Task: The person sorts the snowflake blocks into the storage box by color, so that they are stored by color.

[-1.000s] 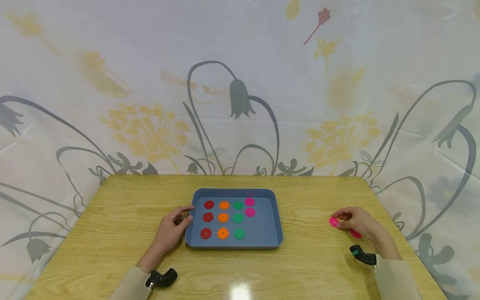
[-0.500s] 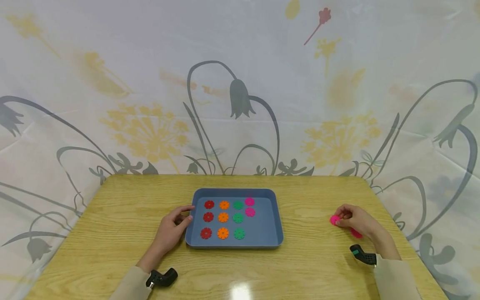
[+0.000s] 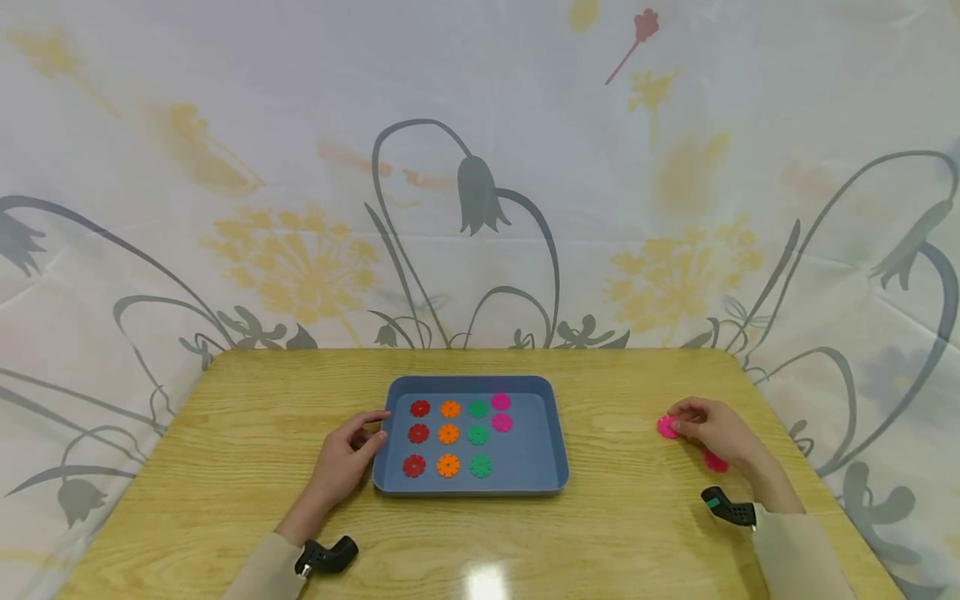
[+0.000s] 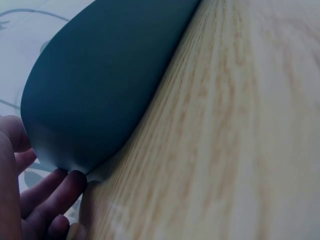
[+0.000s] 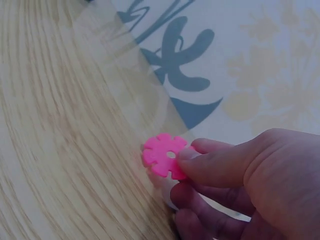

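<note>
My right hand (image 3: 716,432) pinches a pink notched plastic disc (image 5: 162,155) with a centre hole between thumb and fingers, over the table's right side. Another pink disc (image 3: 716,462) lies partly hidden beneath that hand. At the left side of the blue-grey tray (image 3: 528,479), my left hand (image 3: 347,457) grips the edge; in the left wrist view its fingertips (image 4: 75,180) press against the tray's outer wall (image 4: 95,90). Inside the tray lie columns of red discs (image 3: 417,433), orange discs (image 3: 448,433) and green discs (image 3: 477,435), with two pink discs (image 3: 502,422) at the upper right.
The wooden table (image 3: 600,533) bears the tray near its middle. A patterned cloth (image 3: 480,275) hangs behind and along both sides of it. Each wrist wears a black camera device (image 3: 727,507).
My right hand has moved slightly away from me with the pink disc, uncovering more of the pink disc below. My left hand stays at the tray's edge.
</note>
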A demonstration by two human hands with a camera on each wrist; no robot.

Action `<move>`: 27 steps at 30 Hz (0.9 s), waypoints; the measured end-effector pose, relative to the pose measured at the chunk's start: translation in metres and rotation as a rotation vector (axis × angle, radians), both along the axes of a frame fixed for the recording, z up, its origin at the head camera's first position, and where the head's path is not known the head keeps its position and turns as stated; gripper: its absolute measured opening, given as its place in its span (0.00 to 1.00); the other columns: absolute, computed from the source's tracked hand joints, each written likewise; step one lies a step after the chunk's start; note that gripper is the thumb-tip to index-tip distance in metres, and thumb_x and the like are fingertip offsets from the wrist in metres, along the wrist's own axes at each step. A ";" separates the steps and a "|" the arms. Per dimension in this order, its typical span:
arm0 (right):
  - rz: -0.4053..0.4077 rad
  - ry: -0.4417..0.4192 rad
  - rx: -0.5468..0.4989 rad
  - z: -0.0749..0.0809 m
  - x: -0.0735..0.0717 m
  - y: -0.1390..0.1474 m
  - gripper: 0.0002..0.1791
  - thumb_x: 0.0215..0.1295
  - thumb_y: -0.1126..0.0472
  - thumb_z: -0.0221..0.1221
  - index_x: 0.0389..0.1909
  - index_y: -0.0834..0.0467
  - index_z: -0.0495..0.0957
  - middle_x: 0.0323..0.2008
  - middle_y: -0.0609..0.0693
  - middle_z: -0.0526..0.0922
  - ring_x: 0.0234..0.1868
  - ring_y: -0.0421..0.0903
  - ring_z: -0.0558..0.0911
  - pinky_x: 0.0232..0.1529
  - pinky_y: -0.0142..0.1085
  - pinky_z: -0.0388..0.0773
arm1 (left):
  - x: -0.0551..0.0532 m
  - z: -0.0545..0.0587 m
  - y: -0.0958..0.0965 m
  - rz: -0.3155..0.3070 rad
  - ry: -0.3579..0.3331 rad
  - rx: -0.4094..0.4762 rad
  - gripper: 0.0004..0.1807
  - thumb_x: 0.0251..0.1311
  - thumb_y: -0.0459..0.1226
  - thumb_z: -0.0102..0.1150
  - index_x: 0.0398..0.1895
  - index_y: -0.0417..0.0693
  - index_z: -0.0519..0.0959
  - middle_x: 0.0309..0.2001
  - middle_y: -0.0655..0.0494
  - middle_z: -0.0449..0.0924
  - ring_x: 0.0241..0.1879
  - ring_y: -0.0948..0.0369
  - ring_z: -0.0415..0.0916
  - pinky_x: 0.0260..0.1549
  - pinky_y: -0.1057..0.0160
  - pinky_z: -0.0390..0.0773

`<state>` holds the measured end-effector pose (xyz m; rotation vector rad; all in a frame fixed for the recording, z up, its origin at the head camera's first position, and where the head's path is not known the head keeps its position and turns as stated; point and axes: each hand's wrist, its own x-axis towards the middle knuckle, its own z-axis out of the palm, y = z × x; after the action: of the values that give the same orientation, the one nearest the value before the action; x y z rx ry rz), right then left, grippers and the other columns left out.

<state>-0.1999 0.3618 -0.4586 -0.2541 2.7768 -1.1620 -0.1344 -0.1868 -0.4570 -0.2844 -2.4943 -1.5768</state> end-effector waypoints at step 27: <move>0.140 0.173 0.033 0.014 0.004 -0.099 0.12 0.61 0.71 0.57 0.43 0.57 0.81 0.35 0.48 0.80 0.34 0.45 0.78 0.30 0.35 0.75 | 0.000 -0.002 -0.001 -0.003 0.024 -0.021 0.16 0.62 0.32 0.57 0.52 0.39 0.77 0.30 0.43 0.78 0.26 0.58 0.73 0.25 0.67 0.70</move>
<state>-0.1955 0.2628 -0.4448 -0.5615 2.8657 -1.1087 -0.1346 -0.1878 -0.4586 -0.3080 -2.4951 -1.5401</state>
